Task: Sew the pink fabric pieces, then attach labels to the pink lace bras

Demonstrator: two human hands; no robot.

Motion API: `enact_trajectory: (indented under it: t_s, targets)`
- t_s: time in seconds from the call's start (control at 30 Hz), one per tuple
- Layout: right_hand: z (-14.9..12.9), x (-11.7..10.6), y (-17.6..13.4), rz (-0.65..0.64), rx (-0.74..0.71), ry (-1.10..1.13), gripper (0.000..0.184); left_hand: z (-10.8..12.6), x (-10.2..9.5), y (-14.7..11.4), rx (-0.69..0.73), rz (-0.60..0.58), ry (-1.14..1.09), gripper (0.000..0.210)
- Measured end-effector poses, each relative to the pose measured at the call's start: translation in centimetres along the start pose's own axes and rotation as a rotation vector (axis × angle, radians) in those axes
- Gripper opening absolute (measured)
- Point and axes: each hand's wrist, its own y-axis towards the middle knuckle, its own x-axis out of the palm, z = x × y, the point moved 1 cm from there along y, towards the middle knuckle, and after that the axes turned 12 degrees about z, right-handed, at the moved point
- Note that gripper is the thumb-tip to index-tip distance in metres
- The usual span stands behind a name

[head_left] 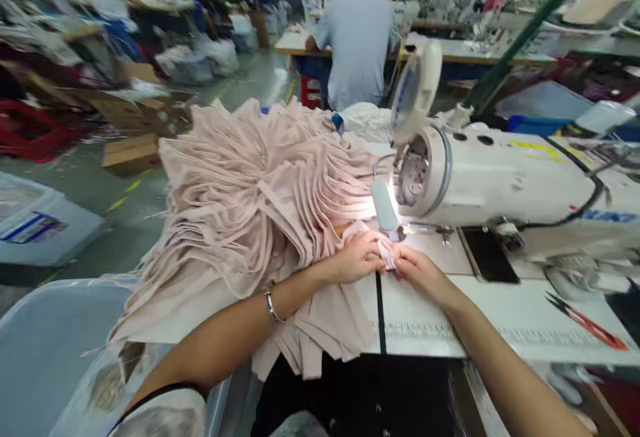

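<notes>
The small pink fabric piece (386, 255) is between your two hands, on the white table (500, 317) just in front of the needle area of the sewing machine (500, 180). It lies in the bright light of the small lamp (384, 204) that is fixed at the machine head. The piece is folded or bunched; how exactly, the picture is too blurred to tell.

Your left hand (357, 257) is closed around the left side of the piece, fingers curled and pinching it. A thin metal bracelet (271, 306) sits on this wrist, and the forearm lies over the lower edge of the big pile of pink fabric pieces (250, 204). Your right hand (417, 272) meets the left one and pinches the same piece from the right side with the fingertips, so both hands are touching each other at the fabric.

The pile is stacked in many layers at the left of the machine and hangs over the front edge of the table. A dark line (379, 317) runs across the table surface under your hands. At the right, near the table edge, lie red thread snips (585, 320). At the lower left stands a translucent plastic bin (50, 350). Farther away, a person in a light blue shirt (357, 47) sits with the back to you at another table.
</notes>
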Motion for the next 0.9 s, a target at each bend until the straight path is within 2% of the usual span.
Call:
enact_trajectory:
  t_s: [0.1, 0.17, 0.23, 0.3, 0.4, 0.5, 0.57, 0.63, 0.8, 0.83, 0.9]
  targets:
    - [-0.1, 1.8, -0.2, 0.316, -0.029, -0.210, 0.016, -0.6, 0.8, 0.2, -0.028, 0.039, 0.091, 0.019]
    - [0.3, 2.3, -0.3, 0.432, -0.074, -0.354, 0.014, -0.9, 1.3, 0.0, 0.010, 0.082, 0.179, 0.015]
    - [0.8, 2.1, -0.2, 0.482, -0.112, -0.490, 0.015, -1.1, 1.7, -0.4, 0.087, 0.139, 0.301, 0.014]
    - [1.5, 1.4, -0.2, 0.510, -0.119, -0.620, 0.015, -1.0, 1.9, -1.1, 0.178, 0.163, 0.501, 0.031]
    - [2.1, 0.5, -0.1, 0.490, -0.117, -0.808, 0.015, -0.2, 2.2, -2.1, 0.299, 0.100, 0.852, 0.040]
    - [1.9, 0.7, -0.1, 0.456, -0.158, -0.957, 0.014, 0.5, 2.0, -2.1, 0.360, 0.059, 1.036, 0.039]
    - [1.6, 1.2, 0.0, 0.441, -0.192, -0.991, 0.016, 0.5, 1.6, -1.6, 0.376, 0.051, 1.016, 0.034]
    - [1.5, 1.6, 0.1, 0.435, -0.192, -0.976, 0.017, 0.0, 1.3, -0.8, 0.358, 0.078, 0.897, 0.028]
    - [1.7, 1.4, 0.0, 0.445, -0.059, -0.782, 0.009, -1.8, 1.5, -0.3, 0.122, 0.383, 0.459, 0.028]
    - [1.7, 1.3, 0.0, 0.444, -0.040, -0.744, 0.008, -1.9, 1.9, -0.4, 0.133, 0.404, 0.380, 0.029]
    - [1.5, 1.2, -0.1, 0.446, -0.019, -0.693, 0.006, -1.9, 2.8, -0.9, 0.224, 0.368, 0.290, 0.032]
